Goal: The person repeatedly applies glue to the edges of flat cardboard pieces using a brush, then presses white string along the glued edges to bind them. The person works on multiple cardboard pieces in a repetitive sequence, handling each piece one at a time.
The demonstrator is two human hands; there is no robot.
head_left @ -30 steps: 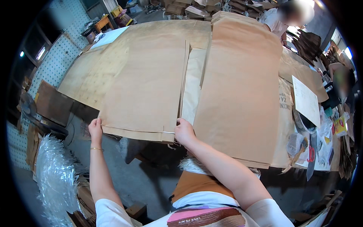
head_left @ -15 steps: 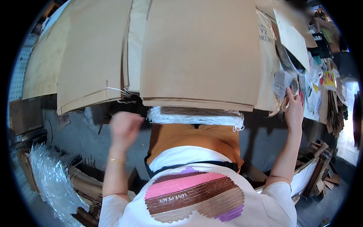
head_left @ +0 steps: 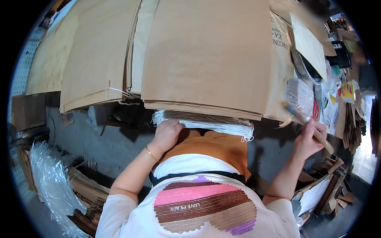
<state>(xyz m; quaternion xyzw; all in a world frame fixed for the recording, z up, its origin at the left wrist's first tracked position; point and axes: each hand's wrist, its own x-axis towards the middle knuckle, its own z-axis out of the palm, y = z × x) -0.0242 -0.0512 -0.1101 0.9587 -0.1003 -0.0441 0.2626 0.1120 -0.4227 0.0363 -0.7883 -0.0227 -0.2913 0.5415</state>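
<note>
My right hand is closed round the wooden handle of a brush, whose bristle end points up and left toward the paper stack. At the near edge of the worktop, my left hand has its fingers curled in at the left part of a bundle of white strings. That bundle hangs just below a stack of large brown paper sheets. My left fingertips are partly hidden, but they seem to grip the strings. Red-handled scissors lie beyond the brush, beside a clear plastic-wrapped bundle.
More brown paper lies to the left, with white string ends at its near edge. At the far right are a white board and a black container. Clear plastic strips hang at lower left; cardboard scraps fill the lower right.
My right hand has picked up the brush from the right side and drawn it back toward me. My left hand has moved right onto the white strings.
</note>
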